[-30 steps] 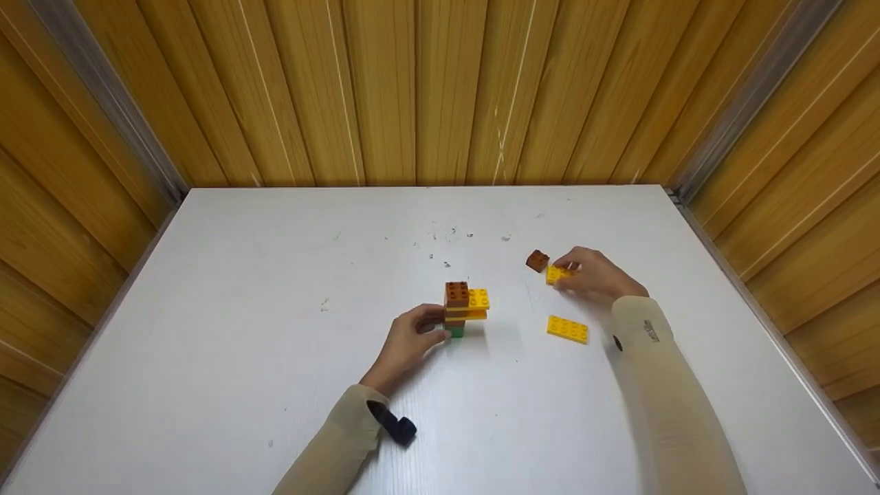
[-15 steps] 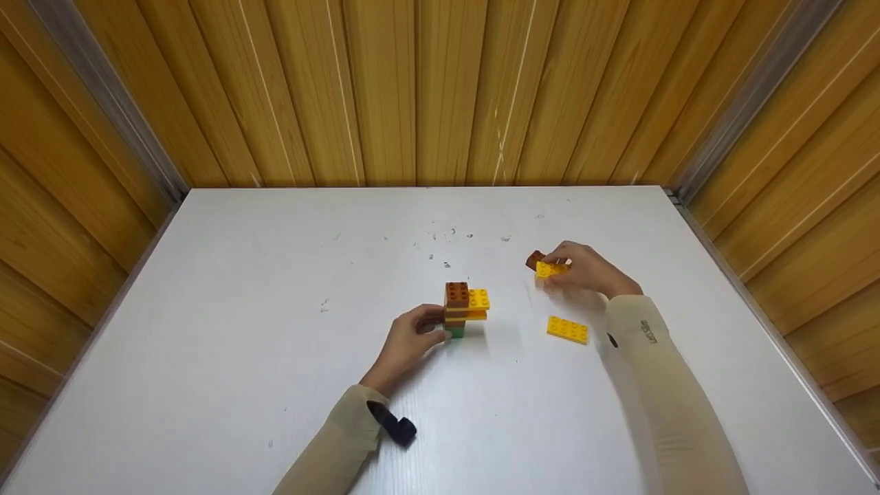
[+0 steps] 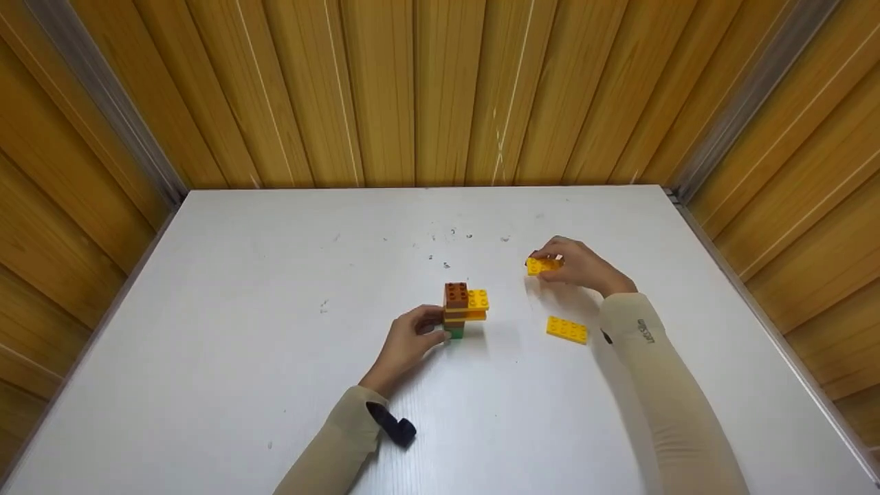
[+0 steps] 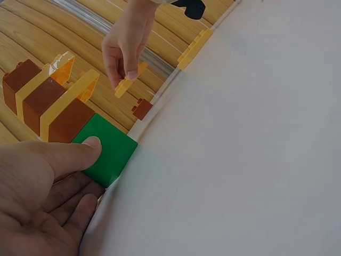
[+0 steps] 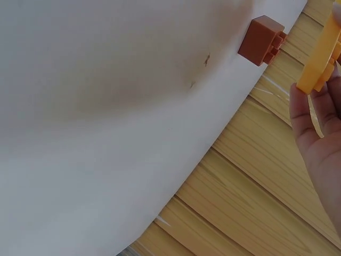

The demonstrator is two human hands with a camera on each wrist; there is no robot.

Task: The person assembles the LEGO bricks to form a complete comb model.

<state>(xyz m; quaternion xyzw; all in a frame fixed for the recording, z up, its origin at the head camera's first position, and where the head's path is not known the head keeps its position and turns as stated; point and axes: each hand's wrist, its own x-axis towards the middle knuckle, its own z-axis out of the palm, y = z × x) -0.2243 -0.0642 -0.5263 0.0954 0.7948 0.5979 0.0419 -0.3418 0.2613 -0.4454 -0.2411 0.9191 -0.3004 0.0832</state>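
My left hand (image 3: 410,337) grips a tower of toy building bricks (image 3: 456,295) low down, its thumb on the green bottom brick (image 4: 109,146). Above the green, brown bricks alternate with flat yellow bricks that jut out to the right in the head view; a brown brick tops the tower. My right hand (image 3: 583,267) pinches a flat yellow toy brick (image 5: 319,56) between thumb and fingers, raised off the table. Below it a loose brown brick (image 5: 260,40) lies on the table, mostly covered by the hand and yellow brick in the head view.
Another flat yellow brick (image 3: 567,330) lies on the white table (image 3: 275,275), nearer the front than the right hand. Wood-patterned panels (image 3: 440,96) rise behind the table and along both sides. Small dark marks dot the tabletop behind the tower.
My right hand has lifted the flat yellow brick and carried it leftward and slightly back, over the loose brown brick. The left hand and the tower have stayed in place.
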